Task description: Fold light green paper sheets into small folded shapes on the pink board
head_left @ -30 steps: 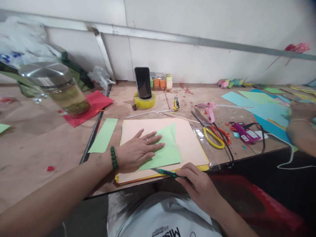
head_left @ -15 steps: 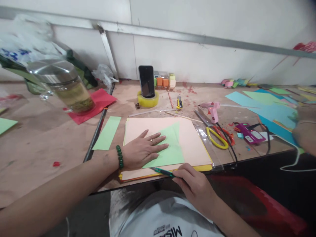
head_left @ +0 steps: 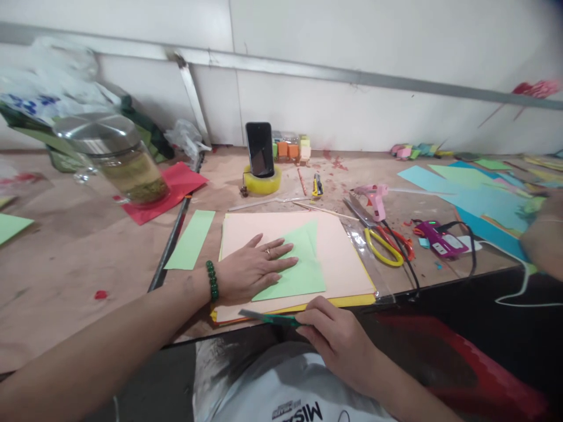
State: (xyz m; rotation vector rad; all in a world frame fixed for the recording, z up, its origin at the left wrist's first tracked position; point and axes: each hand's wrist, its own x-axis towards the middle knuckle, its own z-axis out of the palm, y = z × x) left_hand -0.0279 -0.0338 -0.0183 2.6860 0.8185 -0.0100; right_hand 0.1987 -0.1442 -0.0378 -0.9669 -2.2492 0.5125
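Note:
My left hand (head_left: 259, 266) lies flat with fingers spread on a light green sheet of paper (head_left: 303, 269). Beneath that sheet is a stack of pale pink paper (head_left: 343, 246), with yellow edges showing at its front. My right hand (head_left: 329, 328) is closed around the green handle of a utility knife (head_left: 272, 318). Its grey blade points left, along the front edge of the stack and apart from the green sheet. A green paper strip (head_left: 191, 240) lies left of the stack.
Right of the stack lie scissors (head_left: 385, 246), a pink glue gun (head_left: 376, 199) and a purple power strip (head_left: 442, 240). Behind are a phone (head_left: 260, 149) on a tape roll (head_left: 263, 180) and a small yellow cutter (head_left: 317, 185). A glass jar (head_left: 127, 170) stands left; another person's arm (head_left: 545, 240) is at right.
My right hand has drawn back slightly toward me and left, and the knife blade has come away from the green sheet's lower edge. My left hand stays in place on the paper.

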